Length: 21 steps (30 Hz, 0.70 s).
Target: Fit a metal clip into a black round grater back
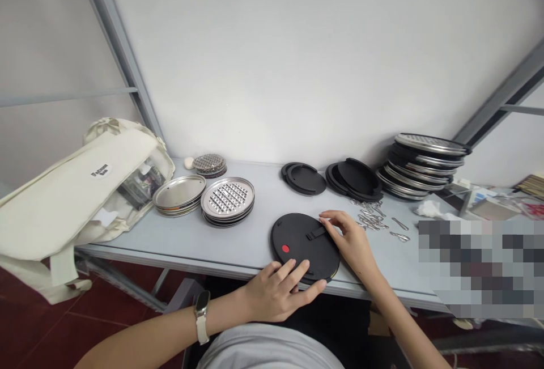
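A black round plate [304, 253] with a red dot and a slotted tab on its face lies near the table's front edge. My left hand [280, 292] grips its near rim, with the fingers spread over the top. At the upper right rim, by the tab, my right hand [346, 238] pinches the plate between thumb and fingers; the fingertips are partly hidden. Behind my right hand lies a heap of small shiny metal pieces [372, 216]. To the left stand a stack of round metal grater discs [228, 198] and a stack of plain metal discs [179, 191].
Black round plates [306, 178] and more black rimmed ones [355, 179] lie by the wall. A tall stack of metal-topped discs [425, 165] stands back right. Smaller grater discs [208, 164] sit back left. A cream bag [76, 187] covers the table's left end.
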Available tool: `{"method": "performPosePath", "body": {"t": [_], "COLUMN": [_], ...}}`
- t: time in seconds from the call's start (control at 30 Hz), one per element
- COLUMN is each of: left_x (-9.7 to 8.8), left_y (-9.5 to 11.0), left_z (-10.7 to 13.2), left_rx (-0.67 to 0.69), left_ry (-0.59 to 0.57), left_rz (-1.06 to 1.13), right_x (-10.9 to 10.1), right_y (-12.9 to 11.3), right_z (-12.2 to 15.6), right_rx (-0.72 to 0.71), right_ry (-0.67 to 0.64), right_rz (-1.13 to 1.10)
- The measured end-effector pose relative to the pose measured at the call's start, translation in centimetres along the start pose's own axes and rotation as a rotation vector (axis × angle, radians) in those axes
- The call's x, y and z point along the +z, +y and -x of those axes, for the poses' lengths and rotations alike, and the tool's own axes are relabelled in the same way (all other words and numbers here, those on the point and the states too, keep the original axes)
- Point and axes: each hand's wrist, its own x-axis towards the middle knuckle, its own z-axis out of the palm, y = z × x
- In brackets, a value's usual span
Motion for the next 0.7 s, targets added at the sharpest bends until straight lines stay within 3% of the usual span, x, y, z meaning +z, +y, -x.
{"method": "performPosePath", "body": {"t": [0.33,0.7], "left_x": [-0.19,-0.21], "left_y": [-0.06,-0.07], "left_z": [-0.17,-0.21], "left_rx": [-0.003,-0.007], "left_ry": [-0.002,0.013], "left_rz": [0.012,0.034], "right_x": [-0.26,-0.02], "right_y": [-1.06,-0.48], "right_z": [-0.01,-0.12], "right_rx": [-0.048,-0.02], "right_ry": [-0.027,-0.051], "right_rz": [0.077,0.051]}}
